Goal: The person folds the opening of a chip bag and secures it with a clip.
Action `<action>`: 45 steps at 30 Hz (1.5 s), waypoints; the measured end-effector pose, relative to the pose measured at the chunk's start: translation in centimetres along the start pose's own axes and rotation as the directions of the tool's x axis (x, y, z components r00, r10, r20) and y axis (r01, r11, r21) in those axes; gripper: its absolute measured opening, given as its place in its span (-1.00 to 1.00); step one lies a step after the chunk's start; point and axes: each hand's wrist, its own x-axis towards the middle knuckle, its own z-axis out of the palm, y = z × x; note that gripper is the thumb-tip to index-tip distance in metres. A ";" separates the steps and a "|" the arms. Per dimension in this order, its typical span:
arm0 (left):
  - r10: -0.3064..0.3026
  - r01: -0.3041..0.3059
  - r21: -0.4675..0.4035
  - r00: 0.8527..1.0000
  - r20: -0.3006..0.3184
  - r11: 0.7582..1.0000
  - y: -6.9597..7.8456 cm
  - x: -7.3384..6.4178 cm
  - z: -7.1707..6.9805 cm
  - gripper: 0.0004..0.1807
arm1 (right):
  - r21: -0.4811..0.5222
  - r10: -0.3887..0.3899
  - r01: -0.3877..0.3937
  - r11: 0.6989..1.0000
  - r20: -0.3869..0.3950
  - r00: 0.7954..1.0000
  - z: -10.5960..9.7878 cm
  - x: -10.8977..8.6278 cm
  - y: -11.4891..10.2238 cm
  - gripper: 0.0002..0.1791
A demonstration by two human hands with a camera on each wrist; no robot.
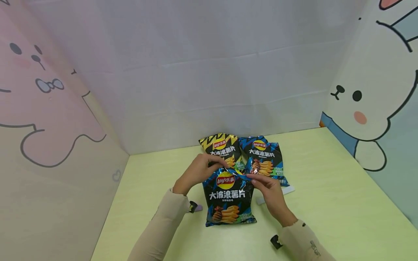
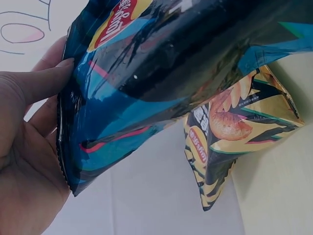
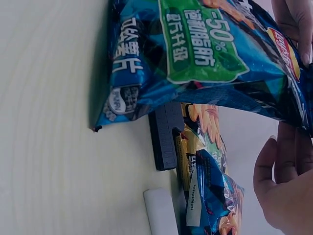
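Note:
A black and blue Lay's chip bag (image 1: pixel 228 197) stands upright at the front of the group, its printed face toward me. My left hand (image 1: pixel 198 171) pinches its top seam at the left, thumb on one side and fingers on the other, as the left wrist view shows on the bag (image 2: pixel 146 83). At the right end of the same seam, my right hand (image 1: pixel 271 195) pinches the bag between thumb and fingers. Behind it are a yellow and black chip bag (image 1: pixel 219 142) and a blue and black chip bag (image 1: pixel 261 154), both partly hidden.
A white bar (image 1: pixel 289 189) lies on the pale table (image 1: pixel 326 203) by the right hand. A purple piece (image 1: pixel 199 208) shows near the left wrist. In the right wrist view, a dark block (image 3: pixel 164 142) sits behind the front bag. Cloth walls (image 1: pixel 228 72) stand behind and at both sides.

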 end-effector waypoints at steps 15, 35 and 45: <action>0.001 -0.001 0.035 1.000 -0.007 0.999 0.0 -0.3 0.3 -0.80 | 0.001 0.000 0.000 1.000 -0.035 0.999 0.5 -0.1 0.3 -0.61; 0.061 -0.060 0.123 0.998 -0.003 0.991 0.1 -0.3 0.7 -0.78 | 0.030 0.008 -0.005 1.000 -0.093 0.996 1.6 0.3 0.1 -0.64; 0.048 -0.043 0.134 0.998 -0.031 0.990 0.5 -0.1 0.8 -0.83 | 0.034 0.029 -0.027 0.999 -0.081 0.996 1.8 0.7 0.0 -0.58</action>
